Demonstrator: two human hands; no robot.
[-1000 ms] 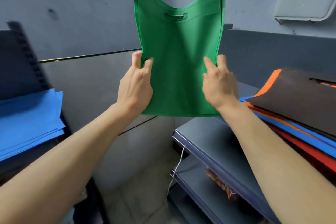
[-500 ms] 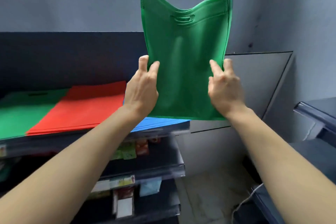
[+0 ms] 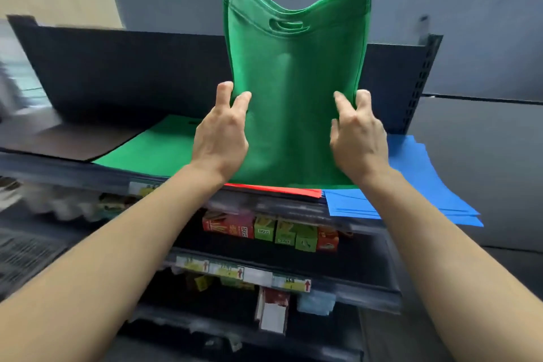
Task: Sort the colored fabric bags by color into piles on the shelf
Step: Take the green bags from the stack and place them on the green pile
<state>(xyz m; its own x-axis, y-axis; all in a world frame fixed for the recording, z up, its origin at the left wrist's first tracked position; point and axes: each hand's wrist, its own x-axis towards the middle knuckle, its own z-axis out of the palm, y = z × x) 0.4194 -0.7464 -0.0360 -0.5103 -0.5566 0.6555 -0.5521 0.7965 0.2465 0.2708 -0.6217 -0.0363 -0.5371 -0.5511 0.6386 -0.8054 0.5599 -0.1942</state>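
Above the shelf's [image 3: 73, 172] front edge, upright green bags [image 3: 293, 91] are pinched at both side edges by the left hand [image 3: 220, 141] and right hand [image 3: 357, 141]. Half a second ago they were right of the red pile [image 3: 282, 189]; now they cover it, beside the green pile [image 3: 147, 150].

Green bags [image 3: 293, 82] now farther left, above the red pile [image 3: 273, 189], nearer the green pile [image 3: 152, 150].

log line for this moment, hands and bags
left hand grips green bags | right hand grips green bags | bags upright, above shelf | on shelf: green pile, red pile, blue pile
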